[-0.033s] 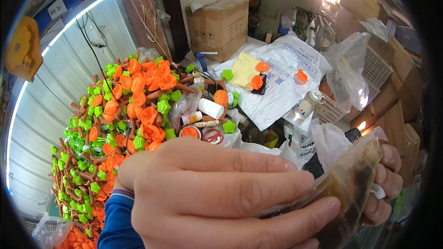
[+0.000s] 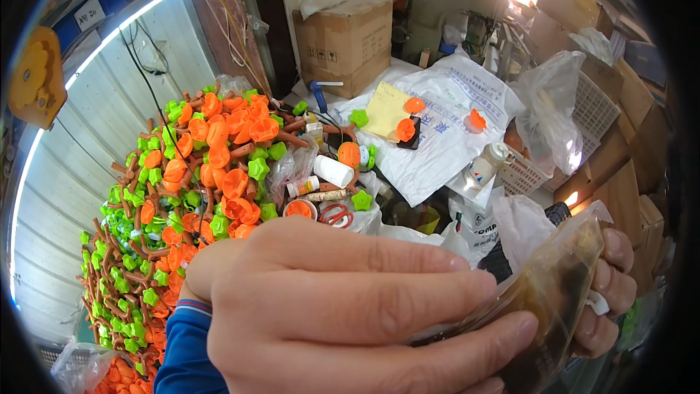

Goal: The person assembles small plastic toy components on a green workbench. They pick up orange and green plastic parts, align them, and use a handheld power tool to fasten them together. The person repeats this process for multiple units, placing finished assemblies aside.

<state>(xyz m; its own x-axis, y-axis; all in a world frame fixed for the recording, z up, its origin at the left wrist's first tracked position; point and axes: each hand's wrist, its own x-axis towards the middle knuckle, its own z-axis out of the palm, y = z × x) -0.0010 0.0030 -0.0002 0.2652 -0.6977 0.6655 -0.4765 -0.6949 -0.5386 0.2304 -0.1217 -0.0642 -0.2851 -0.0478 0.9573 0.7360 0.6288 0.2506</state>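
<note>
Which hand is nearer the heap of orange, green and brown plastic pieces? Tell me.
Left. The left hand overlaps the heap at its lower right in view; the right hand is well right of it, holding a clear plastic packet.

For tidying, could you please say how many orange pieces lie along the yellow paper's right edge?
2: one orange piece at the upper right of the yellow paper, another piece lower down; more may hide underneath.
</note>
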